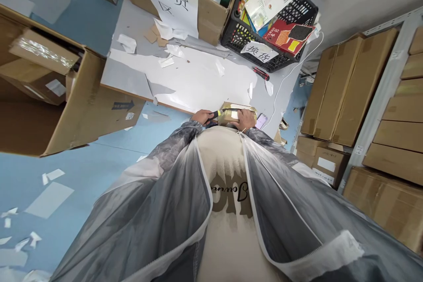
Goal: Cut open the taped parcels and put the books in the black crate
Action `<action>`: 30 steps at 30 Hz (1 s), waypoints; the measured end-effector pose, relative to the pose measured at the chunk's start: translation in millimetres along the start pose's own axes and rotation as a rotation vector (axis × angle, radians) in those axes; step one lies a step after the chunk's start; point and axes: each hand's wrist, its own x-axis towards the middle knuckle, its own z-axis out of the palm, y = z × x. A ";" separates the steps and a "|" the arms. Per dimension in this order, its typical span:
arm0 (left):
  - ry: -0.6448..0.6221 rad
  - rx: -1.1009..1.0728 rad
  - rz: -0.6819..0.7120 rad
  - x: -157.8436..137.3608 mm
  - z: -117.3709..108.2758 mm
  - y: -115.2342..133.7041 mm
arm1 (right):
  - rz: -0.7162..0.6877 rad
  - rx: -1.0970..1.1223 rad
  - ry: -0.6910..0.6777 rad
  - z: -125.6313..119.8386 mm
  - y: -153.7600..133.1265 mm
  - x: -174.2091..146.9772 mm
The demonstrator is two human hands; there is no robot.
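At the front edge of the table, my left hand (202, 116) is closed round the handle of a black and yellow utility knife (215, 114). Its blade end lies against the top of a small brown cardboard box (226, 117), which carries a pale label. My right hand (246, 120) grips the right part of this box, fingers over its top. The box sits close against my body, and its near side is partly hidden. Just right of it lies a phone (261, 120) with a lit screen.
A black crate (271, 64) of packaged goods and a carton (211, 17) with a paper sign stand at the back. A red and black cutter (261, 73) and paper scraps lie on the white table (198, 83). A large open carton (72, 114) stands left; stacked boxes (346, 92) fill the right.
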 end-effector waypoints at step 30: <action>0.155 0.891 0.037 -27.5 -11.5 64.2 | 0.126 0.345 0.236 53.4 -20.9 -51.0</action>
